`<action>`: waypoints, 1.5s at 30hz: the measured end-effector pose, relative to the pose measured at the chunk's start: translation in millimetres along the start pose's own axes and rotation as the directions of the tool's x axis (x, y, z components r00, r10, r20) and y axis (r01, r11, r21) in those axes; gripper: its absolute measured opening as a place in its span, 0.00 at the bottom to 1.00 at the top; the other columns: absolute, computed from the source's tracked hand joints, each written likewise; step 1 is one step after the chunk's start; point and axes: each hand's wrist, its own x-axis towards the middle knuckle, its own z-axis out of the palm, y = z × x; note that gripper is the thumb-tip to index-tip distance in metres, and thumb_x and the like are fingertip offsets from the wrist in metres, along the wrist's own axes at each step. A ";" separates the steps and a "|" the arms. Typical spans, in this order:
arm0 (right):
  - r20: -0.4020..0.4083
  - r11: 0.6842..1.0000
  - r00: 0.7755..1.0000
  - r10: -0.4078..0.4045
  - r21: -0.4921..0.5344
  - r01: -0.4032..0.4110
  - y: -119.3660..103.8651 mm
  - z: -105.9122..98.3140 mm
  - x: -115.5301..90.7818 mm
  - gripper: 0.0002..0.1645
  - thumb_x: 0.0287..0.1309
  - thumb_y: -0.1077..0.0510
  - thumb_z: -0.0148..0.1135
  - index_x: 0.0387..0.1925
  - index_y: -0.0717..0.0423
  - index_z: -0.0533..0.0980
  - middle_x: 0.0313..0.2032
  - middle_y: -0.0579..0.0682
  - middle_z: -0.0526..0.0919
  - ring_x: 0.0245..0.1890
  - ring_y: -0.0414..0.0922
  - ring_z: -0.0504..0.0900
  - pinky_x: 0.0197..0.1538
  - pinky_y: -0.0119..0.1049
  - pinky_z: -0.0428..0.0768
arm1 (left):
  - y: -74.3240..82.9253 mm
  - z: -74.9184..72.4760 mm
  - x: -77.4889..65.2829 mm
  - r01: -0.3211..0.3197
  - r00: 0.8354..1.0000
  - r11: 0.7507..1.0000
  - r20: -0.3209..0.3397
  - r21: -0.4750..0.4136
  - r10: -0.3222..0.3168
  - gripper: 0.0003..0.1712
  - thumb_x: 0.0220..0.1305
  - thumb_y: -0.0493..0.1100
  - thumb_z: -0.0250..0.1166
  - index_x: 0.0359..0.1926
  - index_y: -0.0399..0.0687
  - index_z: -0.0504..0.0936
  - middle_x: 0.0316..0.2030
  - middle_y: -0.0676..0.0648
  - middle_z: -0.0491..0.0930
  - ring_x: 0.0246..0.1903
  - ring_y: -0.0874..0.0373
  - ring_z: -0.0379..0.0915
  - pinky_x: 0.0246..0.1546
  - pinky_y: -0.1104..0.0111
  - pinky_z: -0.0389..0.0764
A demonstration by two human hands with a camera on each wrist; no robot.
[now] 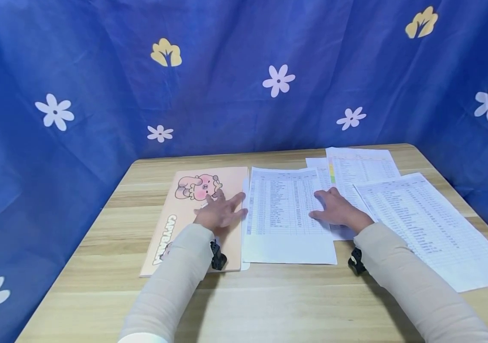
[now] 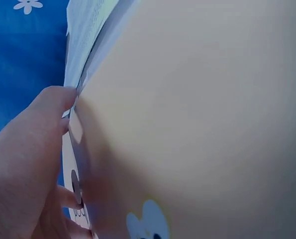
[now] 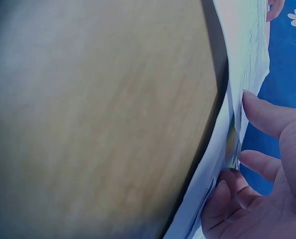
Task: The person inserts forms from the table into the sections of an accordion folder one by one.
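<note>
A printed sheet with a table of small text lies in the middle, its left edge close along a pale pink capybara booklet. My left hand rests over the booklet's cover, thumb and index finger spread toward the sheet's left edge. On the other side, my right hand has its thumb and index fingertips at the sheet's right edge. In the right wrist view, the fingers lie spread along the papers' edges, the lower ones bent. A narrow white strip shows between booklet and sheet.
To the right, a printed sheet with a colored strip partly covers another sheet. A larger printed sheet lies at the right, under my right forearm's far side. A blue flowered cloth hangs behind the wooden table.
</note>
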 end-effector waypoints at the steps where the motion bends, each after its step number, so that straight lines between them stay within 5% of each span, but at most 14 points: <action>1: 0.001 1.000 1.000 0.003 0.002 -0.003 -0.3 -0.2 0.1 0.44 0.57 0.44 0.60 0.68 0.62 0.58 0.55 0.65 0.62 0.50 0.55 0.68 0.58 0.54 0.68 | 0.2 -0.2 -0.3 -0.002 1.000 1.000 -0.002 0.005 0.002 0.39 0.61 0.76 0.34 0.72 0.78 0.39 0.71 0.32 0.30 0.66 0.23 0.29 0.45 0.22 0.48; 21: -0.001 1.000 1.000 0.005 0.021 -0.004 1.0 -1.1 0.0 0.44 0.57 0.44 0.60 0.68 0.62 0.58 0.54 0.64 0.63 0.49 0.54 0.67 0.56 0.52 0.69 | -1.7 3.1 5.6 -0.008 0.998 1.000 -0.054 0.002 0.008 0.38 0.62 0.73 0.37 0.72 0.79 0.41 0.72 0.33 0.36 0.66 0.24 0.32 0.44 0.21 0.50; 30: -0.006 0.999 1.000 0.006 0.040 -0.006 2.0 -0.8 1.9 0.45 0.57 0.44 0.61 0.69 0.60 0.56 0.55 0.64 0.63 0.51 0.54 0.68 0.58 0.54 0.68 | 2.8 3.1 4.9 -0.063 0.986 0.996 -0.158 -0.065 0.052 0.35 0.65 0.60 0.40 0.73 0.67 0.49 0.70 0.29 0.42 0.66 0.25 0.42 0.48 0.25 0.55; 36: -0.006 0.999 1.000 0.001 0.044 -0.001 2.7 -1.7 2.7 0.45 0.56 0.44 0.61 0.69 0.60 0.57 0.55 0.65 0.63 0.51 0.54 0.68 0.58 0.54 0.68 | 10.2 1.7 8.1 -0.064 0.991 0.996 -0.123 -0.059 0.056 0.32 0.68 0.55 0.39 0.72 0.64 0.52 0.70 0.29 0.42 0.67 0.26 0.42 0.50 0.27 0.56; 40: -0.002 0.999 1.000 0.009 0.046 -0.009 3.7 -1.9 3.2 0.46 0.56 0.44 0.61 0.69 0.60 0.57 0.55 0.64 0.63 0.51 0.54 0.68 0.59 0.54 0.67 | 13.8 1.4 9.5 -0.101 0.985 0.995 -0.142 -0.020 0.097 0.24 0.69 0.52 0.40 0.64 0.60 0.64 0.64 0.28 0.57 0.61 0.28 0.55 0.46 0.33 0.68; 45: -0.003 0.999 1.000 0.008 0.043 -0.008 5.8 -1.1 3.5 0.46 0.56 0.43 0.61 0.69 0.60 0.56 0.55 0.65 0.62 0.51 0.54 0.68 0.59 0.54 0.67 | 15.9 1.5 10.7 -0.145 0.969 0.988 -0.194 0.051 0.152 0.16 0.70 0.50 0.43 0.51 0.54 0.72 0.46 0.36 0.71 0.42 0.43 0.70 0.38 0.52 0.76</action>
